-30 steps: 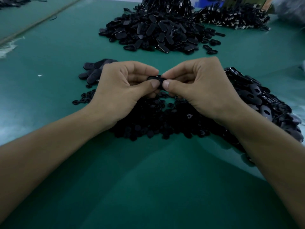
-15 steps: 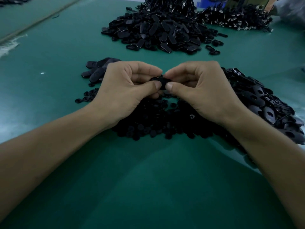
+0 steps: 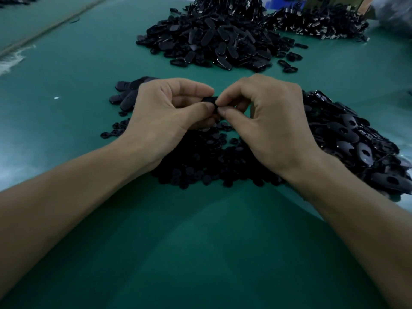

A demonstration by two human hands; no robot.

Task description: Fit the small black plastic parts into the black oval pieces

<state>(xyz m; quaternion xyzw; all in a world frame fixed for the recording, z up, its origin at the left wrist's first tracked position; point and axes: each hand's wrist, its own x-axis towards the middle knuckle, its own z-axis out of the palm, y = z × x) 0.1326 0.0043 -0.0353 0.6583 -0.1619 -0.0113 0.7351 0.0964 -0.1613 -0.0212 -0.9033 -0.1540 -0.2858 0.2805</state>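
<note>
The left hand (image 3: 160, 117) and right hand (image 3: 267, 121) pinched one oval piece (image 3: 209, 99) between them, apparently mid-fit; pressing the small part home seemed next

A green table (image 3: 200, 253) fills most of the view. A small white speck (image 3: 56, 97) lies on it at the left, and a pale, scuffed patch (image 3: 11, 61) marks its left edge. A light strip (image 3: 55, 25) runs diagonally across the upper left, with more green surface beyond it and a dark heap (image 3: 20, 0) in the far corner. At the far right lies a heap of black parts with shiny metal bits (image 3: 318, 25). Behind it stand a blue container (image 3: 276, 2) and a brown cardboard box (image 3: 361, 3), with clear plastic wrap (image 3: 394, 14) beside them.
</note>
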